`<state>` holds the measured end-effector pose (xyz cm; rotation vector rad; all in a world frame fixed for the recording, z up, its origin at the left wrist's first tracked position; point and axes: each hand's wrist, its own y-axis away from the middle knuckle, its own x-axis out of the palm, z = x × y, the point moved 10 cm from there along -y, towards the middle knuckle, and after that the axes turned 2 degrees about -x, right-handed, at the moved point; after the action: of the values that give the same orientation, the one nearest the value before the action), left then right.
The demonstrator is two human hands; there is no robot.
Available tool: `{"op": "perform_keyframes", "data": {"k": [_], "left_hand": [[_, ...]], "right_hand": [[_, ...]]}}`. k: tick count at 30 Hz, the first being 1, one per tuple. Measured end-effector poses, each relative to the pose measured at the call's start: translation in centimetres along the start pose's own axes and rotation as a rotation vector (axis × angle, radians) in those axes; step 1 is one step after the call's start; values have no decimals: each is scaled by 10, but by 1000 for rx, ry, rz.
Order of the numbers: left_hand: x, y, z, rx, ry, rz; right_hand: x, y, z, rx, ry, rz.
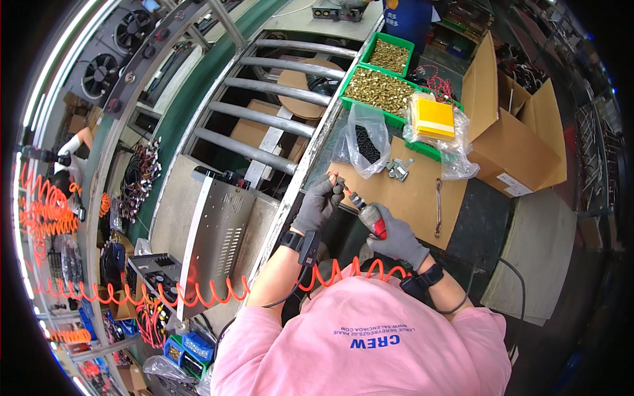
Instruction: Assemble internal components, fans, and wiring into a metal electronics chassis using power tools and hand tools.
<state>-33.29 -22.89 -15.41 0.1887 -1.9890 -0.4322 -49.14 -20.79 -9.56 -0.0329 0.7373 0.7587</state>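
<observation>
In my grey-gloved right hand (pixel 399 241) is a red and silver power screwdriver (pixel 371 218), its tip angled up and to the left. My left hand (pixel 317 208), also gloved, is closed in a pinch just beyond the driver's tip. Something small shows at its fingertips, too small to name. Beneath both hands lies a flat cardboard sheet (pixel 416 211). A small metal bracket (pixel 399 169) rests on it, with a combination wrench (pixel 438 208) farther right. Past my left hand is a clear bag of small black parts (pixel 366 145).
Green bins (pixel 389 119) of brass-coloured fittings stand at the far side, near a bagged yellow packet (pixel 434 119). An open carton (pixel 515 148) is at right. Left are a roller conveyor (pixel 264 115) and an upright metal panel (pixel 218 231). An orange coiled hose (pixel 218 294) crosses in front of me.
</observation>
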Motion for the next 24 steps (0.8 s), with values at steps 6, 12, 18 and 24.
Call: {"op": "perform_keyframes", "data": {"k": [6,12,18,24], "left_hand": [[1,20,-2,77,140,5],[-5,48,-12,159,171,13],[-21,80,-20,331,254,-74],[-42,110,-33,420,324,-145]], "right_hand": [[9,-6,14,-102,73,43],[20,-10,31,-209,71,122],[37,-10,48,-297,89,200],[47,-10,75,-389,60,225]]}}
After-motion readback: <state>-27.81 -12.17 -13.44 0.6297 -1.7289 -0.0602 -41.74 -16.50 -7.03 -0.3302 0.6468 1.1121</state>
